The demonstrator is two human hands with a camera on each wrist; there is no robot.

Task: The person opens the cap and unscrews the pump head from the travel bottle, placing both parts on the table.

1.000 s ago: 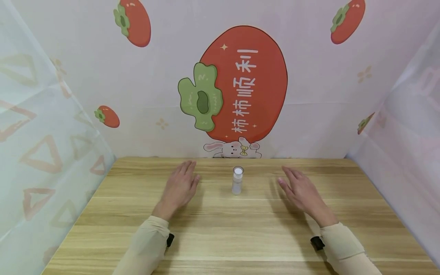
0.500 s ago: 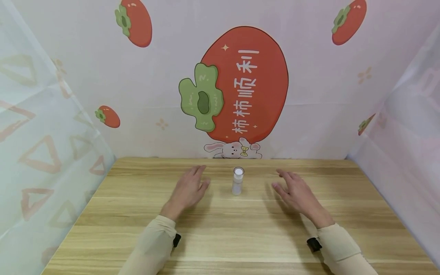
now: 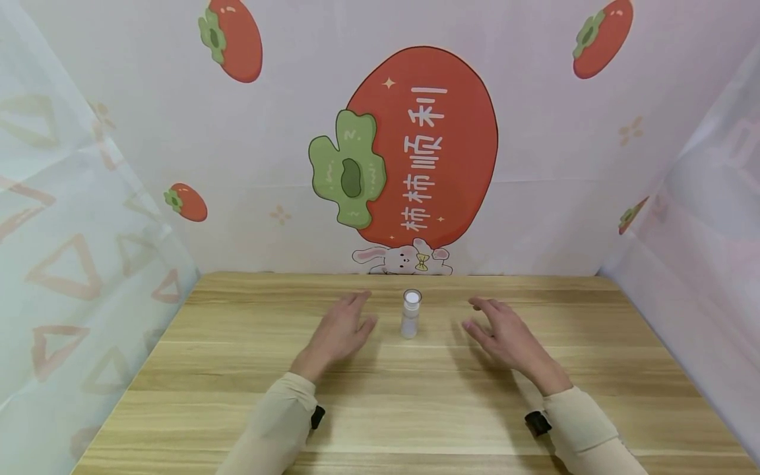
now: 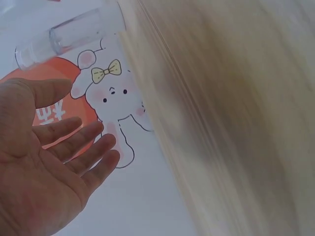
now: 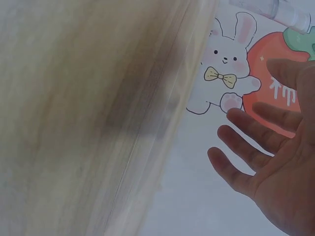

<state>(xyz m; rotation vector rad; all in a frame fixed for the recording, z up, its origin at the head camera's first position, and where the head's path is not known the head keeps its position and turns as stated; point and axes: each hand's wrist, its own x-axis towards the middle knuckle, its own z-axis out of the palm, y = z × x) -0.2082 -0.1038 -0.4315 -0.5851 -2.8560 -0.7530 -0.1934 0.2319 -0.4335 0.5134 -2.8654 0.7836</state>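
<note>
A small clear bottle [image 3: 410, 315] with a white top stands upright on the wooden table, between the two hands. To its left, my left hand [image 3: 340, 332] hovers with fingers spread and relaxed, holding nothing. On the other side my right hand [image 3: 509, 336] reaches in, fingers loosely extended and nothing in them. Both hands are apart from the bottle, the left one nearer. In the left wrist view the clear bottle [image 4: 71, 33] shows past the thumb; the right wrist view catches part of the bottle [image 5: 275, 11] at its top edge.
The wooden table [image 3: 380, 415] ends at a back wall sheet [image 3: 255, 152] printed with persimmons and a rabbit. White patterned sheets close off the left side [image 3: 77, 264] and the right side [image 3: 706, 264]. Each sleeve has a black wrist device by it.
Both hands have moved inward toward the bottle, the left to the right and the right to the left. The bottle has stayed in place.
</note>
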